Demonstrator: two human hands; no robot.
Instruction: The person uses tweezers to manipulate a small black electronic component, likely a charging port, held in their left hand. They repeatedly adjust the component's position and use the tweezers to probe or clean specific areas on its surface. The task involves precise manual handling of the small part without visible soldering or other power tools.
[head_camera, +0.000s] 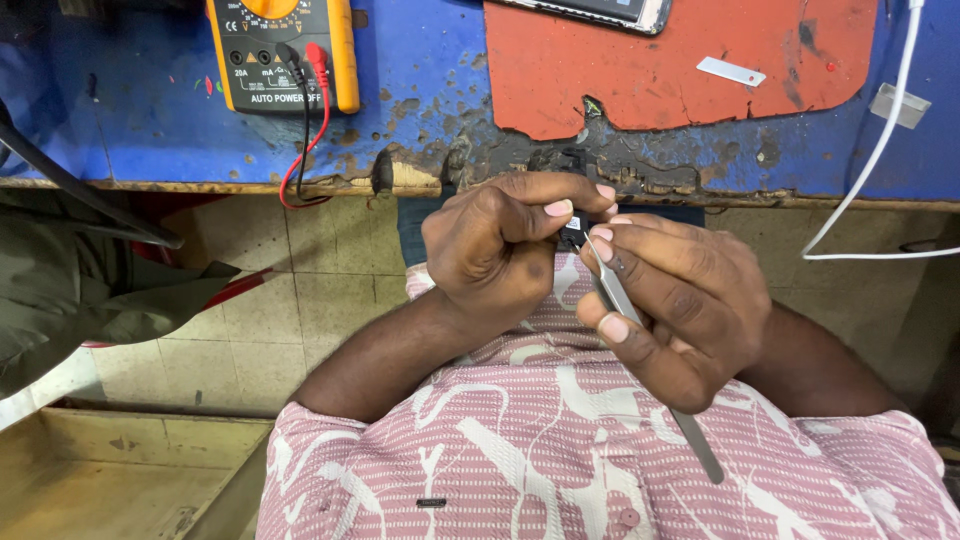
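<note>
Pink patterned shirt (560, 450) fills the foreground. Beyond it lies the blue desk (150, 120), carrying a yellow multimeter (285, 50). Left hand (500, 250) is curled shut on a small dark part (573, 233) (mostly hidden). Right hand (680, 300) pinches metal tweezers (625, 310), long axis slanting up-left, tips touching the part.

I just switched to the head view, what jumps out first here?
Front and centre, the left hand pinches a small dark part while the right hand works metal tweezers against it, both above a pink patterned shirt. Behind them runs a worn blue bench with a chipped red mat, and a yellow multimeter at upper left trails red and black leads.
</note>
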